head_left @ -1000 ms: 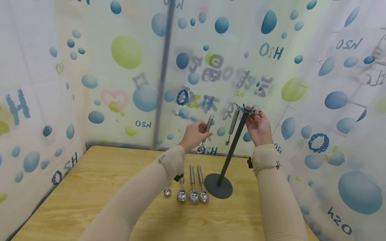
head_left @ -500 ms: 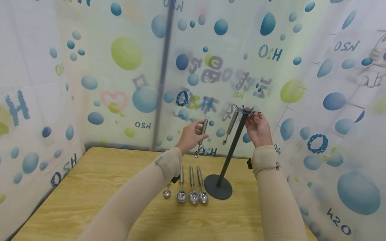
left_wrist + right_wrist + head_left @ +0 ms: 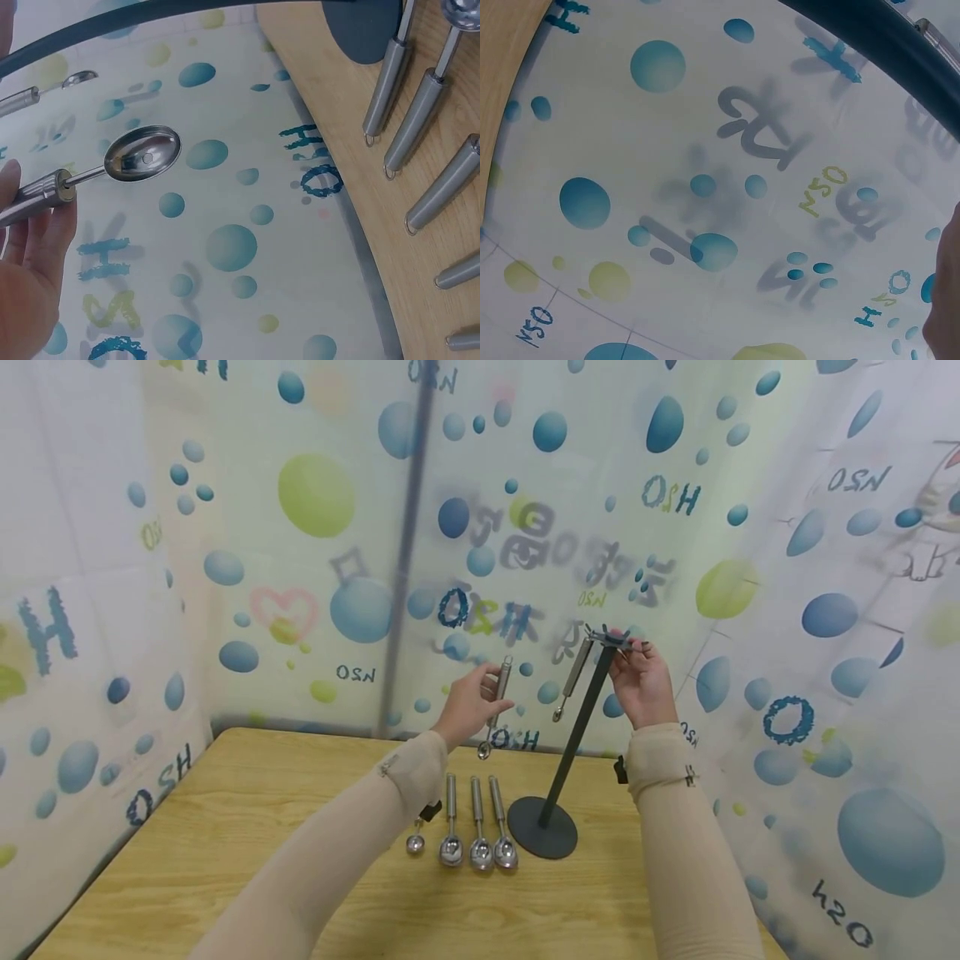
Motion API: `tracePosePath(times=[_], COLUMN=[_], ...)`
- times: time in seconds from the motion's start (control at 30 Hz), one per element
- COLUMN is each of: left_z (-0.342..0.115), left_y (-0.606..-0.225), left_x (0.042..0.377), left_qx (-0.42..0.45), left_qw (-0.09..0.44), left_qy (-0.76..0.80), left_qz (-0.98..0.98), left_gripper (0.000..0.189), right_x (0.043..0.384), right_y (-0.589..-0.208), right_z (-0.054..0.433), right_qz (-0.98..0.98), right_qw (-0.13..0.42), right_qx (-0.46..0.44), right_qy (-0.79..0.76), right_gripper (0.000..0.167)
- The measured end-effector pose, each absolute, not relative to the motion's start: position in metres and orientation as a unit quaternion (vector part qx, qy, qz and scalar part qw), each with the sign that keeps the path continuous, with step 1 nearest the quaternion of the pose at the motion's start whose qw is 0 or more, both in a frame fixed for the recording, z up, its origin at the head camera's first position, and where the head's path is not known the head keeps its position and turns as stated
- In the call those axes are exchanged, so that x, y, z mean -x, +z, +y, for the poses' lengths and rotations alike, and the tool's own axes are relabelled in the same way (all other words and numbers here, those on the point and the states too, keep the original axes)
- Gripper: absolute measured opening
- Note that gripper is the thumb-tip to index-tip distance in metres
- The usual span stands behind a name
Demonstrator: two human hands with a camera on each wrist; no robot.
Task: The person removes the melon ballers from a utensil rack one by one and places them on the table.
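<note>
In the head view my left hand [image 3: 468, 703] pinches the steel handle of a melon baller [image 3: 504, 678] in the air, left of a dark stand [image 3: 577, 739]. Its oval bowl [image 3: 142, 154] points down and shows a small hole in the left wrist view. My right hand [image 3: 647, 683] grips the hooked top of the stand, which tilts to the right in view. From a hook on the left side hangs a second, smaller melon baller [image 3: 572, 677], apart from the held one. The right wrist view shows only a sliver of the right hand.
On the wooden table [image 3: 300, 802], left of the stand's round base [image 3: 542, 831], lie several steel scoops [image 3: 478, 827] in a row. A smaller round-bowled one [image 3: 416, 843] is partly covered by the left arm. A patterned curtain [image 3: 315, 610] closes off the back.
My left hand has drawn slightly left and down with the melon baller, away from the stand. The right hand keeps its hold on the stand's top.
</note>
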State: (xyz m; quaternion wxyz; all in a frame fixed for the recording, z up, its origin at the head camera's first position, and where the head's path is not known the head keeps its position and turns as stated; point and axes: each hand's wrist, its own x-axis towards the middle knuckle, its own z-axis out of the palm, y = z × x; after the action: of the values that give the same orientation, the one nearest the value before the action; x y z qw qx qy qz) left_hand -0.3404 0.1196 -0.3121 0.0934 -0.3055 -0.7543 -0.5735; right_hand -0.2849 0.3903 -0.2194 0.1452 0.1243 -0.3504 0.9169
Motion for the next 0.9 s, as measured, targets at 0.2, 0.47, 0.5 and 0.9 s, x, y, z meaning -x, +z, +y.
tracePosePath(times=[0.2,0.47,0.5,0.9], left_z=[0.113,0.103,0.102,0.083], left_y=[-0.318,-0.325,-0.327,-0.343], left_x=[0.344,0.346,0.347,0.351], left_qx=[0.303,0.309,0.309,0.291], left_qw=[0.094,0.112,0.115,0.117], left_qy=[-0.57,-0.557,-0.553,-0.543], left_qz=[-0.758,-0.763,-0.765,-0.779], left_gripper=[0.053,0.049,0.048,0.048], right_x=[0.286,0.287,0.286,0.285], right_y=[-0.221,-0.223,-0.223,-0.218], right_z=[0.39,0.389,0.389,0.387], right_qz=[-0.354,-0.356,-0.356,-0.362], right_qw=[0.146,0.148,0.148,0.162], right_qx=[-0.133,-0.128,-0.126,-0.122], right_qy=[0.914,0.914,0.914,0.91], right_gripper=[0.01,0.008,0.008,0.011])
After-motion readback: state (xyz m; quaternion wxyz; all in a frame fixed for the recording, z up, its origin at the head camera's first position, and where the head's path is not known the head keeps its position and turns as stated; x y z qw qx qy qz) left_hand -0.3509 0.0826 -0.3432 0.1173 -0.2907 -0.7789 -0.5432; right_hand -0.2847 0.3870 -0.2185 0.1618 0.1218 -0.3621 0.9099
